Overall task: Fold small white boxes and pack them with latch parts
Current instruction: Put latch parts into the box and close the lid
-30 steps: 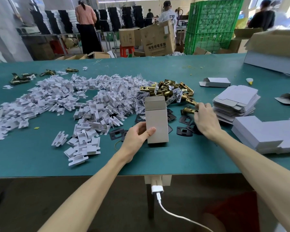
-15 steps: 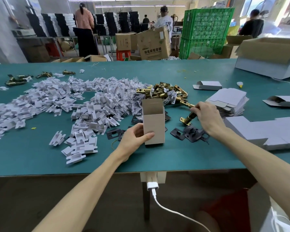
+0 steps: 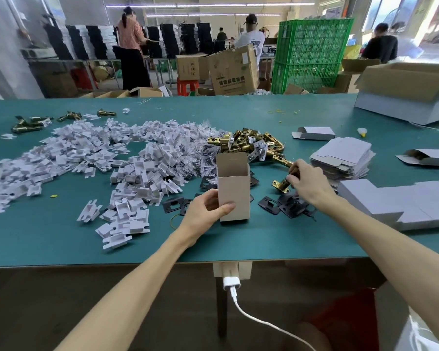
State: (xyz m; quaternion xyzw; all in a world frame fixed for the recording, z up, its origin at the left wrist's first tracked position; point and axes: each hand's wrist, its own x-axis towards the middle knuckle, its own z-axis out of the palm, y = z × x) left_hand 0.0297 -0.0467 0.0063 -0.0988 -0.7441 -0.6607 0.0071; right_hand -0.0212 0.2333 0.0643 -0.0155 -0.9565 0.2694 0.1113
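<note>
While we are standing a small box (image 3: pixel 235 196) open on the green desk (image 3: pixel 238 117), we are judging that the folding is done for this one and the filling is beginning. The wide heap of white card inserts (image 3: pixel 91 158) is lying from nine to eleven o'clock of the small box. The stack of flat box blanks (image 3: pixel 342 158) is sitting at two o'clock, and the pile of brass latch parts (image 3: pixel 249 143) is lying at twelve o'clock, just behind it. The small box is standing upright near the desk's front edge, mouth open, top flap pointing up on the far side. Our left hand (image 3: pixel 205 211) is gripping it low at the near left corner, thumb across the front face and fingers curled round the side. At three o'clock our right hand (image 3: pixel 307 181) is holding one brass latch (image 3: pixel 281 184), fingers clamped on its shaft, its end tilting down near the black plates (image 3: pixel 271 205). We are expecting the next move to call for carrying the brass latch toward nine o'clock, raising it over the rim and lowering it endwise into the mouth, with the left hand bracing the small box against tipping.
</note>
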